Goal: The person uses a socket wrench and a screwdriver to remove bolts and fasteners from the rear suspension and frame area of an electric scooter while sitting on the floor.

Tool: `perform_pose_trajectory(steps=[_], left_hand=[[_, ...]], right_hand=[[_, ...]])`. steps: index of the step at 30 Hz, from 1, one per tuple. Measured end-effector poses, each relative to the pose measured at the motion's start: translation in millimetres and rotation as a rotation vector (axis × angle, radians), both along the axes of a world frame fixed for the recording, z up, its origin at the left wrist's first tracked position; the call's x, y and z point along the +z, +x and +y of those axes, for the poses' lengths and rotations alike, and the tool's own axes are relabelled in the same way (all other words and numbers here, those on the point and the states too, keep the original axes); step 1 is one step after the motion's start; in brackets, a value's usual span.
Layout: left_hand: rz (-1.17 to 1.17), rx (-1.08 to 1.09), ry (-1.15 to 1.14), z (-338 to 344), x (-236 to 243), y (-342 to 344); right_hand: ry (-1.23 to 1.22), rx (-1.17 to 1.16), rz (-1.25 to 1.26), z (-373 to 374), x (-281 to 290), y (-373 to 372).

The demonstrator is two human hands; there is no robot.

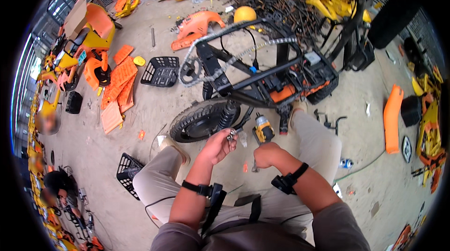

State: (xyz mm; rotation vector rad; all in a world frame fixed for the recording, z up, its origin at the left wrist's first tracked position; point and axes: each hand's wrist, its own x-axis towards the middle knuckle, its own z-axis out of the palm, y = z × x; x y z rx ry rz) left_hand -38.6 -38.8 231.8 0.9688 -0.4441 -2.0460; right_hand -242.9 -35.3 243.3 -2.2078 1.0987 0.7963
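My left hand [220, 147] is closed on small shiny metal parts [231, 134], held beside the frame's spring shock [228, 113] and black tyred wheel [185, 129]. My right hand [268, 154] is closed, with a slim metal tool [255, 166] showing below its fingers. Directly beyond that hand is a yellow-and-black power drill [264, 128]; whether the hand touches it is unclear. The black vehicle frame [248, 82] lies before me, a silver chain [276, 41] draped over it.
Black baskets [159, 70] [126, 176], orange panels [119, 82], an upright orange piece [393, 119], a black bent bar [333, 124] and a metal parts heap [286, 14] surround me. Yellow-and-orange scooters [79, 54] line the left; another person [63, 185] crouches lower left.
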Motion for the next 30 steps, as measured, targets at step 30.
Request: perform_pose_trajectory(steps=[30], left_hand=[[0.351,0.446,-0.366,9,123,75]], right_hand=[[0.846,-0.438,-0.878,-34,23,53]])
